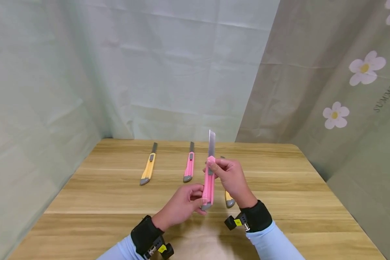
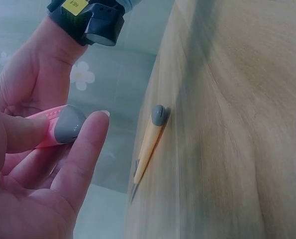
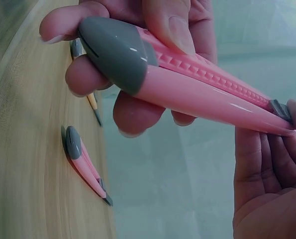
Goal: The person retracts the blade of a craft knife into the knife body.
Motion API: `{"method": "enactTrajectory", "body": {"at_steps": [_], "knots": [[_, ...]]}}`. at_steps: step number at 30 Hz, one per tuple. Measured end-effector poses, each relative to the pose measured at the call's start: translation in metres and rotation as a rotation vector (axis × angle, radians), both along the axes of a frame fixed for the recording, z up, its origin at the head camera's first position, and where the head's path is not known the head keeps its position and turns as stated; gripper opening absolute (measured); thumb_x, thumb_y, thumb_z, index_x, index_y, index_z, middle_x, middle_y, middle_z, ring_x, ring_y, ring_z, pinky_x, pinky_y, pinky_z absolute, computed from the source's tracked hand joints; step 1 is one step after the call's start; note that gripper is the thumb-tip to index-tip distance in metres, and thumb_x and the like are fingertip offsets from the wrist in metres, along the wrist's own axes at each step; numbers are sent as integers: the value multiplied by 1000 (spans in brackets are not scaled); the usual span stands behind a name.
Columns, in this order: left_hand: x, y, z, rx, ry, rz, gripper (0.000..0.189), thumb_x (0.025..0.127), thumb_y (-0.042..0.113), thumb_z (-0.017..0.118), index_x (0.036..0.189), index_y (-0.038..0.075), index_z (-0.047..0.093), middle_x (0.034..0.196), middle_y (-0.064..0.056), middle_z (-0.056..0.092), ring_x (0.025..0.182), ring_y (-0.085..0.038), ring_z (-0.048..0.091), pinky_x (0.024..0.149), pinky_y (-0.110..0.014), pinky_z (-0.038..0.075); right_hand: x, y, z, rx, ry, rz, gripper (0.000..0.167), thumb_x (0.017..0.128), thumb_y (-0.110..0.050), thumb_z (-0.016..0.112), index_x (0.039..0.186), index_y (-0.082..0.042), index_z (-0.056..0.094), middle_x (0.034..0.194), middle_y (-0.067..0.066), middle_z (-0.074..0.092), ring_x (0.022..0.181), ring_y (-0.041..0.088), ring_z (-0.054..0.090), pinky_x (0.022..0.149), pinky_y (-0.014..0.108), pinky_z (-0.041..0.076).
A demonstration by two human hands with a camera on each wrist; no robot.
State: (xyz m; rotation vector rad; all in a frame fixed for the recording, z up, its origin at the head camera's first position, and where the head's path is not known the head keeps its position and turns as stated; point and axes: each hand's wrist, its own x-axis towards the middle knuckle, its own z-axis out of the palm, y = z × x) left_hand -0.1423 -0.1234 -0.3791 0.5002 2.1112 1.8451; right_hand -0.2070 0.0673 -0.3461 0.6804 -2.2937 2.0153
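A pink box cutter [image 1: 208,187] with a grey end cap is held up above the table, its blade out and pointing away from me. My left hand [image 1: 183,202] grips its lower end near the cap. Higher up, my right hand [image 1: 233,177] pinches the body, the thumb at the grey slider. In the right wrist view the slider sits at the far end of the slot, under the right thumb. A second pink box cutter [image 1: 189,166] and a yellow box cutter [image 1: 148,167] lie on the table to the left. Another yellow cutter [image 1: 229,199] is partly hidden by my right hand.
The wooden table [image 1: 94,195] has its far edge close to a pale fabric curtain [image 1: 169,72]. More curtain with white flowers hangs on the right. Each wrist bears a black strap with a small camera, such as the right strap [image 1: 256,216].
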Motion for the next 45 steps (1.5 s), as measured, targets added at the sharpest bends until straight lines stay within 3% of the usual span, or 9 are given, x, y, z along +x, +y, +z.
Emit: {"method": "enactTrajectory", "body": {"at_steps": [4,16,21,25,37,45], "knots": [[1,1,1,6,-2,-3,28,102,0,59,129,3,64,120,-25,71,102,-27,73,79,-40,63,0,3,-1,-3,-5,-2,26,99,-33,69,110,-11,78,97,13,79,86,20,69,79,32,59],[-2,3,1,8,-6,-3,28,102,4,61,129,3,65,119,-22,72,100,-29,74,78,-39,63,0,6,0,-30,-5,5,25,98,-27,70,112,-7,77,99,15,78,93,17,72,83,31,60],[-2,2,2,1,-15,1,28,102,7,61,130,4,65,117,-16,73,98,-27,73,78,-36,63,2,6,0,-47,-9,16,25,97,-23,71,115,-5,76,103,22,76,92,14,73,81,29,61],[-2,1,2,0,-9,2,29,102,6,60,131,3,64,119,-18,72,99,-25,73,78,-36,63,2,5,0,-69,4,46,25,97,-21,71,116,-4,75,106,28,74,91,13,73,81,29,61],[-2,-6,2,-1,16,16,30,103,4,59,133,3,64,119,-18,72,102,-24,72,80,-39,63,2,2,-1,-50,73,105,24,94,-19,74,117,-11,75,104,15,77,87,15,71,83,29,60],[-1,-8,2,-12,31,50,31,102,3,60,132,5,65,117,-19,73,100,-23,73,79,-38,63,1,-2,0,-36,33,75,24,94,-24,75,114,-11,76,105,17,77,90,16,71,84,29,60]]}}
